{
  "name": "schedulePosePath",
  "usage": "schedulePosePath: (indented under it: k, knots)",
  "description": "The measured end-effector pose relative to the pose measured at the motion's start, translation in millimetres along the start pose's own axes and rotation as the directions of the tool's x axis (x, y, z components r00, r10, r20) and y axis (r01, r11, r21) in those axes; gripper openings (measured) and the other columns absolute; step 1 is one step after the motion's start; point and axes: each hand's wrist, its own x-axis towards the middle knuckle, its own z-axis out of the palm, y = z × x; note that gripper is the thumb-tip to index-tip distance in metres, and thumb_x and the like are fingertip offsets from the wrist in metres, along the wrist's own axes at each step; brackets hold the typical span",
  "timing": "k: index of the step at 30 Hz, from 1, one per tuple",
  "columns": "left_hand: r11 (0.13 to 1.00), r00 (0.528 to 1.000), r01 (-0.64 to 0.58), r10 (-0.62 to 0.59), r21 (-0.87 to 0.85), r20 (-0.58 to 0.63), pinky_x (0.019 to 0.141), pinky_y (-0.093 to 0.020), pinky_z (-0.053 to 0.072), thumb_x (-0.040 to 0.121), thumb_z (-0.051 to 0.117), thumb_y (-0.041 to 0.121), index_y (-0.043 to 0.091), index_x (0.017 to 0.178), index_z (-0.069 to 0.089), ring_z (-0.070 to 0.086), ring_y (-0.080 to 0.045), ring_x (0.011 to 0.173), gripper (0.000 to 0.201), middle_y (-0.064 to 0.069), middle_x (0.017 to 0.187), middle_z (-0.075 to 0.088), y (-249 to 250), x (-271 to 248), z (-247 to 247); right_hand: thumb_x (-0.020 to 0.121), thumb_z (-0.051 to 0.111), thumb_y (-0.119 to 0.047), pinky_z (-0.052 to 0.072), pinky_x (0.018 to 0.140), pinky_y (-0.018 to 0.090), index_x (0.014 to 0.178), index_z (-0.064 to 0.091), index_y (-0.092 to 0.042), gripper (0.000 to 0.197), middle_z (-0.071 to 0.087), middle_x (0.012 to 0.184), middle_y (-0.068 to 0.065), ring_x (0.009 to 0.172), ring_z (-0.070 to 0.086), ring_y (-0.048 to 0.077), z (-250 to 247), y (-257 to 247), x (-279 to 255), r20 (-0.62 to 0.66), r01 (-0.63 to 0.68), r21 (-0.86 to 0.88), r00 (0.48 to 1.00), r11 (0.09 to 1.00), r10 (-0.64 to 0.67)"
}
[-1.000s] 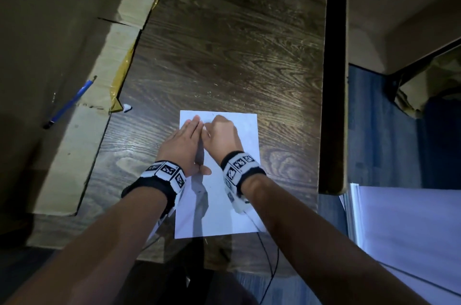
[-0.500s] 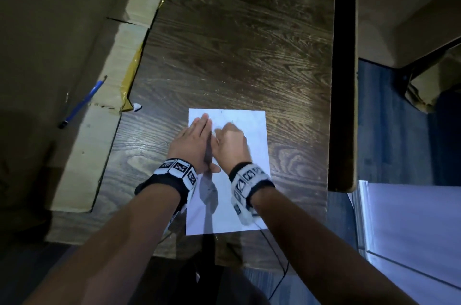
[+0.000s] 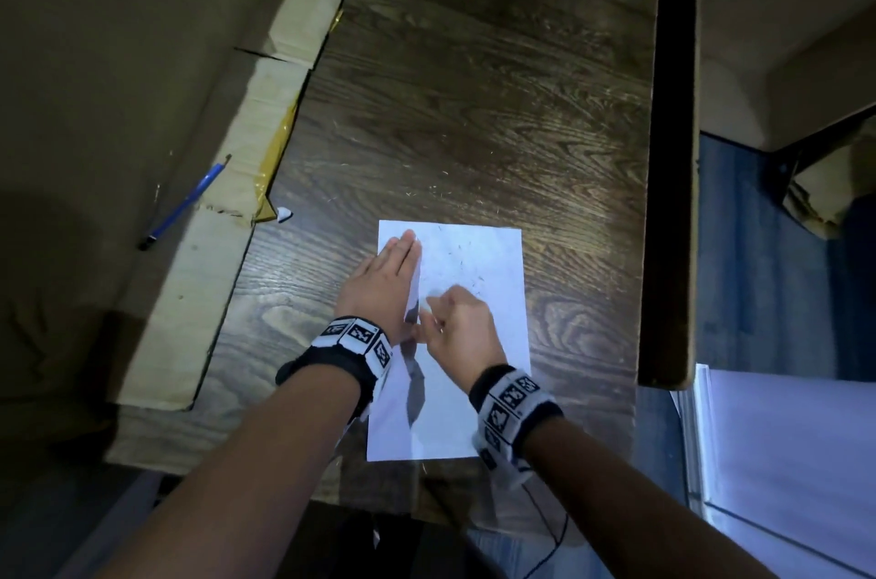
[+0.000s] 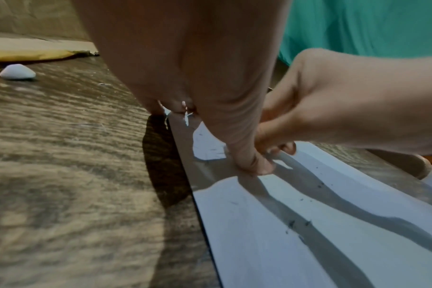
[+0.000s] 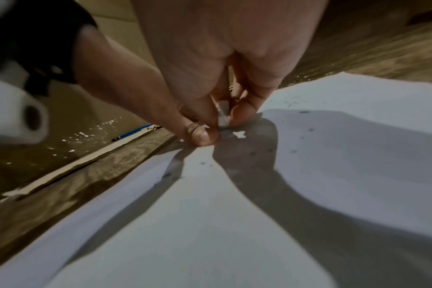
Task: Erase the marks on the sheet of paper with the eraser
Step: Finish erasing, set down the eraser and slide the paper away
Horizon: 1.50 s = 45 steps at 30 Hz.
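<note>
Both bare forearms wear black wristbands (image 3: 353, 344) faced with white, black-patterned marker tiles (image 3: 509, 398)

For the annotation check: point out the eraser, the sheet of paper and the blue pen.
eraser (image 5: 222, 115), right wrist view, strip between fingertips.
sheet of paper (image 3: 493, 256), head view, bare upper part.
blue pen (image 3: 182, 206), head view, mid-barrel.

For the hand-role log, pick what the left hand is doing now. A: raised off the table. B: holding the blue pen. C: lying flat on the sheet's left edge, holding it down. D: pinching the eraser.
C: the left hand lies with straight fingers on the paper, while the right hand pinches the eraser.
</note>
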Motion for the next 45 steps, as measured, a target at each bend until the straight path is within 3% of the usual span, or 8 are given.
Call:
schedulePosePath:
  k: [9, 14, 23, 28, 33, 38, 42, 45]
  knots:
    - [0.997, 1.0, 0.005, -0.007, 0.077, 0.026, 0.125, -0.039, 0.005, 0.08, 0.072, 0.062, 0.009, 0.159, -0.004, -0.004, -0.024, 0.155, 0.122, -0.008, 0.168, -0.012, 16, 3, -6, 0.093, 0.058, -0.035, 0.043, 0.065, 0.023, 0.103, 0.067, -0.006, 0.032, 0.063, 0.091, 0.002, 0.076, 0.058, 0.012, -34, 41, 42, -0.247, -0.215, 0.09, 0.941, 0.973, 0.23]
    - [0.97, 0.996, -0.073, 0.081, -0.231, 0.025, 0.124, -0.035, 0.014, 0.077, 0.078, 0.048, 0.012, 0.16, 0.011, 0.0, -0.017, 0.155, 0.113, 0.001, 0.168, -0.007, 31, 34, -8, 0.092, 0.06, -0.028, 0.05, 0.067, 0.03, 0.094, 0.064, -0.001, 0.028, 0.061, 0.092, 0.006, 0.075, 0.061, 0.021, -31, 40, 40, -0.26, -0.182, 0.051, 0.947, 0.982, 0.189]
    - [0.989, 0.997, -0.081, 0.079, -0.124, -0.025, 0.125, -0.037, 0.01, 0.072, 0.077, 0.065, 0.018, 0.161, 0.003, -0.005, -0.015, 0.155, 0.125, 0.004, 0.168, -0.009, 30, 46, 6, 0.089, 0.06, -0.02, 0.051, 0.065, 0.035, 0.079, 0.064, -0.001, 0.022, 0.062, 0.09, 0.015, 0.075, 0.062, 0.032, -33, 24, 77, -0.255, -0.1, 0.018, 0.962, 0.995, 0.101]
    - [0.991, 0.996, -0.083, 0.079, -0.108, -0.045, 0.124, -0.034, 0.009, 0.083, 0.073, 0.045, 0.016, 0.161, 0.001, -0.005, -0.016, 0.155, 0.11, 0.002, 0.168, -0.009, 32, 42, 0, 0.089, 0.059, -0.022, 0.055, 0.067, 0.038, 0.083, 0.059, -0.006, 0.018, 0.062, 0.086, 0.007, 0.078, 0.066, 0.025, -27, 32, 36, -0.182, -0.126, 0.044, 0.974, 0.991, 0.132]
    - [0.99, 0.998, -0.064, 0.062, -0.127, -0.021, 0.125, -0.034, 0.006, 0.074, 0.077, 0.061, 0.018, 0.161, 0.002, -0.006, -0.014, 0.155, 0.123, 0.005, 0.168, -0.009, 32, 45, 3, 0.091, 0.058, -0.026, 0.033, 0.061, 0.023, 0.084, 0.064, -0.004, 0.024, 0.063, 0.089, 0.01, 0.078, 0.062, 0.026, -35, 24, 79, -0.235, -0.172, 0.005, 0.957, 0.985, 0.168]
    - [0.991, 0.997, -0.068, 0.064, -0.114, -0.04, 0.125, -0.033, 0.008, 0.077, 0.077, 0.056, 0.018, 0.161, 0.002, -0.005, -0.015, 0.155, 0.119, 0.004, 0.168, -0.009, 32, 44, 4, 0.09, 0.061, -0.022, 0.05, 0.077, 0.028, 0.098, 0.068, 0.0, 0.025, 0.065, 0.106, 0.012, 0.09, 0.065, 0.026, -32, 26, 45, -0.187, -0.165, 0.01, 0.969, 0.986, 0.164]
    - [0.99, 0.998, -0.064, 0.062, -0.126, -0.018, 0.125, -0.034, 0.006, 0.074, 0.077, 0.062, 0.018, 0.161, 0.001, -0.006, -0.014, 0.155, 0.124, 0.005, 0.168, -0.01, 32, 44, 3, 0.088, 0.06, -0.017, 0.042, 0.061, 0.029, 0.069, 0.057, -0.007, 0.023, 0.061, 0.079, 0.014, 0.069, 0.058, 0.029, -41, 20, 73, -0.217, -0.107, 0.001, 0.971, 0.994, 0.104]
    - [0.991, 0.998, -0.062, 0.059, -0.119, -0.034, 0.125, -0.035, 0.008, 0.074, 0.078, 0.061, 0.018, 0.161, 0.002, -0.005, -0.015, 0.155, 0.123, 0.005, 0.168, -0.008, 32, 44, 4, 0.088, 0.063, -0.017, 0.052, 0.066, 0.038, 0.079, 0.067, 0.001, 0.021, 0.065, 0.087, 0.019, 0.074, 0.063, 0.033, -37, 17, 67, -0.291, -0.1, 0.005, 0.952, 0.995, 0.097]
